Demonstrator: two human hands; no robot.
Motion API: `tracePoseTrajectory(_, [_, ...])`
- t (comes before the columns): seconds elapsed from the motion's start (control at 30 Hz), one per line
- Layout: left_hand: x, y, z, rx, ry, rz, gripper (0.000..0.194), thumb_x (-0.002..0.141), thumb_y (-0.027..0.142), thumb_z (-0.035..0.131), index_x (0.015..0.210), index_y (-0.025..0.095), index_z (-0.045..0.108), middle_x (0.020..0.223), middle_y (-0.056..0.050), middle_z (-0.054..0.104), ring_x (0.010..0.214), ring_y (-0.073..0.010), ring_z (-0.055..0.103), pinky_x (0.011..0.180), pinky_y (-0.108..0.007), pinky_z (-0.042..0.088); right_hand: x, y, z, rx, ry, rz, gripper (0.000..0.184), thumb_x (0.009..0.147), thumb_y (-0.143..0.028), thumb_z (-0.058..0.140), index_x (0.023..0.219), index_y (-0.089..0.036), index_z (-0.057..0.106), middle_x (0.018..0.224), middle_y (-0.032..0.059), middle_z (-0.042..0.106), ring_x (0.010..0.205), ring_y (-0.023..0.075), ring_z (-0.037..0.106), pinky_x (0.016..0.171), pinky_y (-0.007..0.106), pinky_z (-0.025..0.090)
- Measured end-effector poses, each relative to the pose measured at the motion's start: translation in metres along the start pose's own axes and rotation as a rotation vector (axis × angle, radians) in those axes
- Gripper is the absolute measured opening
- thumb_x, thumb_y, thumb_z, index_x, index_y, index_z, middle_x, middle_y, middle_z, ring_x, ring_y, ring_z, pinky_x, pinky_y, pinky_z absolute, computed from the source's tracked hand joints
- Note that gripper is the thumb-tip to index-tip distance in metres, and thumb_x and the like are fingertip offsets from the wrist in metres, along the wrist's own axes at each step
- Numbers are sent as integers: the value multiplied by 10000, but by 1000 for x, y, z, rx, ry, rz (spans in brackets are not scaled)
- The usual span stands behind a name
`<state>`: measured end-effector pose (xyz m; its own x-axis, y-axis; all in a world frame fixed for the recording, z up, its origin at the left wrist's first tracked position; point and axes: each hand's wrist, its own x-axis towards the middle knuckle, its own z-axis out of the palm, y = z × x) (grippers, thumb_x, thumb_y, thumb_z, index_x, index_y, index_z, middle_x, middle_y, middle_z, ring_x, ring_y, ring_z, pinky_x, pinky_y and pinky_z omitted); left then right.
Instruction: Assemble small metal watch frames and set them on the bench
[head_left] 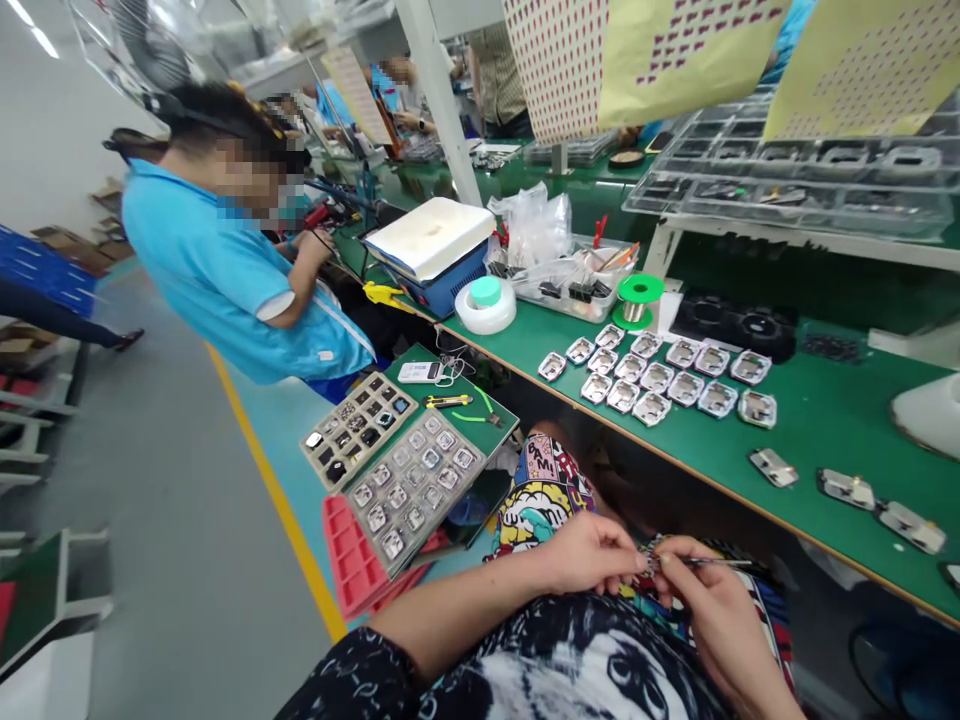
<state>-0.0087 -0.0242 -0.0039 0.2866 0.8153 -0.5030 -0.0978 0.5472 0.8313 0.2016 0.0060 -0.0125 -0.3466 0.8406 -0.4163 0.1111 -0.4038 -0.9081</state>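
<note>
Over my lap my two hands meet at the fingertips. My left hand is closed, thumb and fingers pinching a small shiny part, too small and covered to name. My right hand is also closed, touching the same spot, with a slim metal tool like tweezers lying across its fingers and pointing right. Beyond them on the green bench stand rows of silver watch-like case frames. Several flat metal-and-white parts lie nearer on the right.
At my left, a grey tray of case frames and a beige tray of small dark parts sit beside green-handled cutters. A solder spool, tape roll and plastic bin line the bench. A co-worker in blue works nearby.
</note>
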Motion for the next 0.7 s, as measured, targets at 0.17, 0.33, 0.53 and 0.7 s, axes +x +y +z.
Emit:
tracePoseTrajectory(0.17, [7, -13, -1, 92, 16, -33, 464, 749, 619, 792, 819, 165, 726, 589, 22, 611, 507, -136, 551, 522, -262, 408, 1, 18, -2, 116, 37, 77, 471, 808, -631, 857, 862, -175, 751, 717, 33, 637, 648, 166, 552, 601, 280, 470])
tracePoseTrajectory(0.33, [10, -18, -4, 128, 37, -58, 296, 735, 456, 760, 782, 165, 729, 627, 19, 624, 505, -131, 543, 532, -262, 390, 3, 26, 0, 214, 4, 116, 461, 784, -611, 891, 886, -183, 755, 683, 18, 612, 620, 150, 515, 574, 268, 435])
tracePoseTrajectory(0.53, [10, -17, -5, 120, 73, -68, 230, 701, 394, 749, 727, 167, 714, 579, 29, 590, 485, -123, 512, 510, -254, 356, 7, 26, 1, 290, -22, 130, 452, 782, -576, 912, 860, -163, 747, 682, 11, 583, 606, 120, 476, 551, 242, 406])
tracePoseTrajectory(0.7, [7, -22, -12, 110, 129, -65, 225, 681, 390, 741, 663, 175, 676, 551, 32, 567, 464, -115, 468, 482, -255, 307, 11, 34, -10, 448, 124, 156, 444, 711, -497, 983, 876, -166, 737, 751, 17, 600, 654, 118, 479, 517, 215, 403])
